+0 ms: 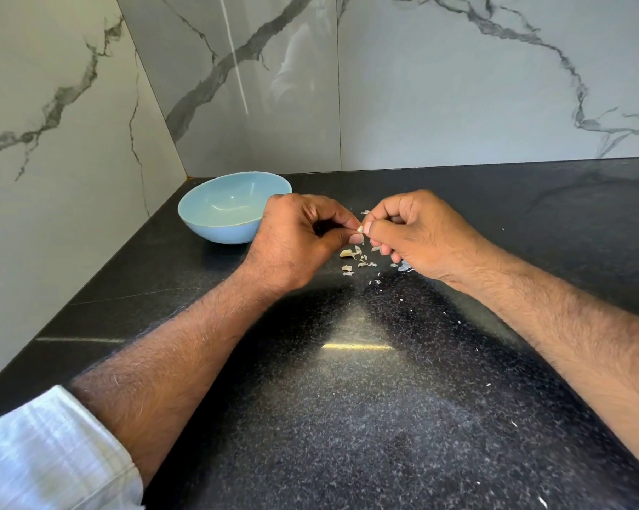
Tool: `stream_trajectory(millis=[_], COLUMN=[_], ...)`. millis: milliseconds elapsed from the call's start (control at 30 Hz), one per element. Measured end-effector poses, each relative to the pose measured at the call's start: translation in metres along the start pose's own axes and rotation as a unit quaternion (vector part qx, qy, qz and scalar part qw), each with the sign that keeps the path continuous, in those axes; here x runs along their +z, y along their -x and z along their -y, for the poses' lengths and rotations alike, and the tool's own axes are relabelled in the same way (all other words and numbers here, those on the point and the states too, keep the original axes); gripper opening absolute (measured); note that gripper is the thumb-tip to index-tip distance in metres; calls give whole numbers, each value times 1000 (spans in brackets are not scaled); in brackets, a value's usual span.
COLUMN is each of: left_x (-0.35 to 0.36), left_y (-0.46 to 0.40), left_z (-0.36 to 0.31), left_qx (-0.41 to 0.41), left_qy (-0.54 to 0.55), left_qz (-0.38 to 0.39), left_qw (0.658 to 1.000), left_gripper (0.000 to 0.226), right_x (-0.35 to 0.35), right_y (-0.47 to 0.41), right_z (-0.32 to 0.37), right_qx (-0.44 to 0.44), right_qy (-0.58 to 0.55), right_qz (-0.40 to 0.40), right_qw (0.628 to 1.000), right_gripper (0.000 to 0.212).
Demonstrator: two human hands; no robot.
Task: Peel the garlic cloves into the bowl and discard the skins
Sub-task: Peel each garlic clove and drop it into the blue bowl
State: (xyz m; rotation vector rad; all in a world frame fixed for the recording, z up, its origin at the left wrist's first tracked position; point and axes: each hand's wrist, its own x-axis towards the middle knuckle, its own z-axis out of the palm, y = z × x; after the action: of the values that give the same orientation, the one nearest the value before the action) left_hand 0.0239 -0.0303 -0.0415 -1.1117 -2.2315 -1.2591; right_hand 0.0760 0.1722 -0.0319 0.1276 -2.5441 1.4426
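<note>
A small garlic clove [360,228] is pinched between the fingertips of both hands above the black counter. My left hand [297,239] grips it from the left with thumb and forefinger. My right hand [415,233] pinches it from the right, its other fingers curled. Pale bits of garlic skin [354,260] lie scattered on the counter just below the hands. The light blue bowl [215,230] stands to the left of my left hand, near the wall corner, and looks empty inside.
The black speckled counter [347,380] runs from the corner toward me, with tiny skin flecks on it. Marble wall tiles [457,86] close off the back and the left side.
</note>
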Motion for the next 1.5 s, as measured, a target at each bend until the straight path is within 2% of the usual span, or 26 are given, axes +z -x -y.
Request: stream_trajectory(millis=[133, 367, 533, 667, 733, 800, 900, 1000, 1133, 1300, 1500], left_x=[3, 4, 4, 1, -1, -2, -3, -3, -3, -2, -3], left_y=[0, -1, -2, -2, -1, -1, -1, -1, -2, -2, -1], left_z=[5, 1, 0, -3, -2, -1, -1, -1, 1, -2, -3], left_qx=[-55, -81, -117, -146, -162, -171, -171, -167, -158, -150, -166], left_qy=[84, 174, 233, 302, 322, 315, 291, 277, 244, 209, 198], left_qz=[24, 25, 8, -3, -2, -3, -4, -5, -7, -3, 5], left_qw=[995, 981, 965, 942, 933, 934, 941, 946, 957, 966, 966], left_gripper=[20, 9, 7, 11, 13, 15, 15, 13, 13, 13, 12], right_x=[-1, -2, -5, -8, -10, -10, -7, -6, -7, -6, -2], right_y=[-1, -1, -3, -3, -1, 1, 3, 5, 7, 5, 6], right_z=[0, 2, -1, -6, -5, 0, 4, 3, 6, 4, 3], right_qx=[7, 43, 44, 22, -6, -30, -63, -100, -106, -108, -89], right_qy=[-20, -95, -75, 3, 23, -6, -44, -19, -14, 31, -19], right_qz=[8, 7, -18, -38, -25, -6, -9, -15, -4, -32, -61], right_qw=[1000, 995, 996, 999, 999, 1000, 997, 995, 994, 993, 994], right_gripper=[14, 14, 13, 7, 24, 35, 18, 9, 11, 6, 6])
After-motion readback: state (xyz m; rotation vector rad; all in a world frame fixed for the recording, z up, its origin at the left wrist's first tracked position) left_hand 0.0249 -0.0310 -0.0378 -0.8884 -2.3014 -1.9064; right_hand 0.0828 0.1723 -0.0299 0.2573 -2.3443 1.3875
